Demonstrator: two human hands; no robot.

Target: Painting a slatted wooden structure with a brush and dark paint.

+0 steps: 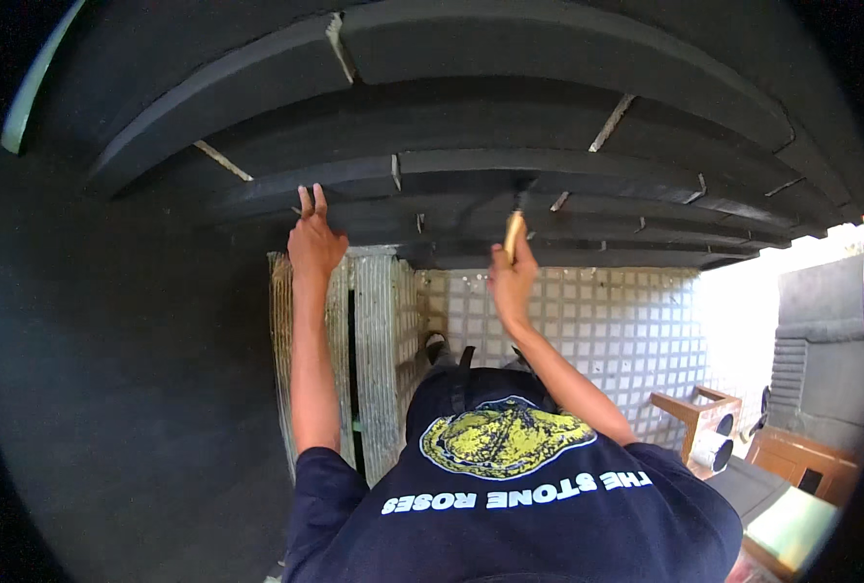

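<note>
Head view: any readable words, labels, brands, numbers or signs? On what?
Shirt: one line of white capital letters, upside down in the picture, beside a yellow print; legible, wording not copied here.
Brush: no readable text; any marking is too small to tell.
No other readable text.

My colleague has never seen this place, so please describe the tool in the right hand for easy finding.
Find the dark ridged surface across the top, then the right hand below it, near the middle. The tool points up from that hand, its dark end towards that surface. Its yellowish handle, held in the hand, sets it apart from the pale strips above.
</note>
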